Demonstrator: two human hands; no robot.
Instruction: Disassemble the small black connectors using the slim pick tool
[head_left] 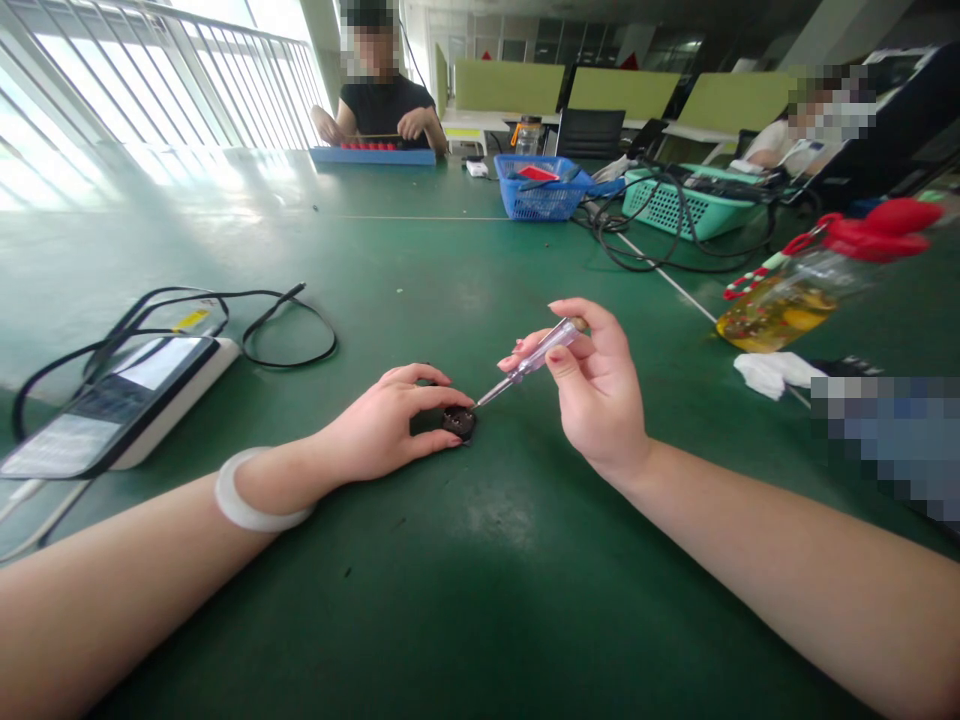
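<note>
My left hand (pixel 390 418) rests on the green table and pinches a small round black part (pixel 458 424) between thumb and fingers. Fine details on the part's upper face are too small to make out. In my right hand (pixel 600 390) is a screwdriver (pixel 541 355) with a clear purplish handle and a thin metal shaft. The fingers and thumb close around its handle, and the shaft slants down to the left. Its tip is at the upper right edge of the black part; whether it touches, I cannot tell.
A boxy device with a screen (pixel 127 400) and black cable (pixel 292 355) lies left. To the right are a red-lidded bottle (pixel 799 290) and a white cloth (pixel 776 372). Farther back stand a blue basket (pixel 544 195) and a green basket (pixel 682 205). A person (pixel 386 105) sits across the table.
</note>
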